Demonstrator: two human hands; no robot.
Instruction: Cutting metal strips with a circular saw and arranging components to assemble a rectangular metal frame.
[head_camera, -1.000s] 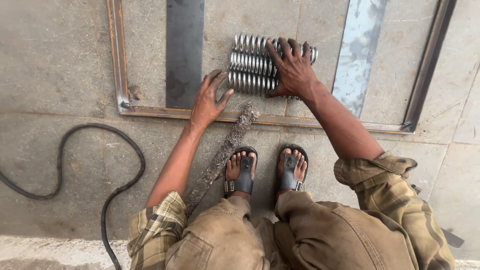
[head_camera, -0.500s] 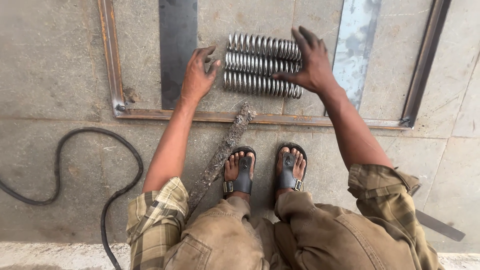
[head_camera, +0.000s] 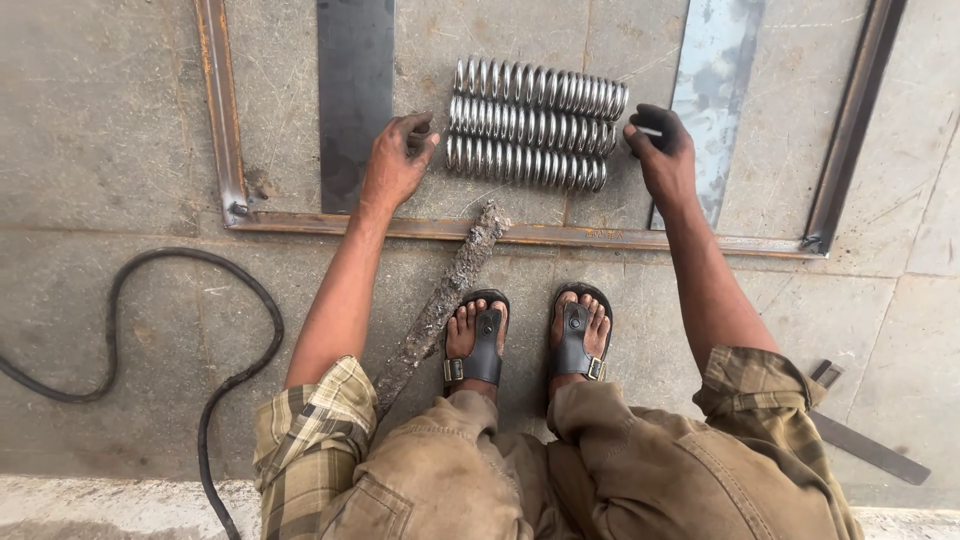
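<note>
- Concrete floor (head_camera: 120, 130), rusty steel frame (head_camera: 225, 150) lying on it.
- Metal rings (head_camera: 530, 125) in three rows inside frame.
- Left hand (head_camera: 393, 165) loosely open at rows' left end.
- Right hand (head_camera: 662, 150) at right end, grip curled; closure unclear.

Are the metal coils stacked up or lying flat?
Lying flat: three metal coils lie side by side on the floor between left hand and right hand.

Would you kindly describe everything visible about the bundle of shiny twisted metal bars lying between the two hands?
The twisted metal bars are bright, silvery and spiral-ribbed. They lie flat in three stacked rows, side by side and roughly horizontal, on the concrete floor inside a rusty rectangular frame. The left hand sits at their left ends with fingers curled and seems to touch them; the right hand is at their right ends, closed around something pale.
</note>
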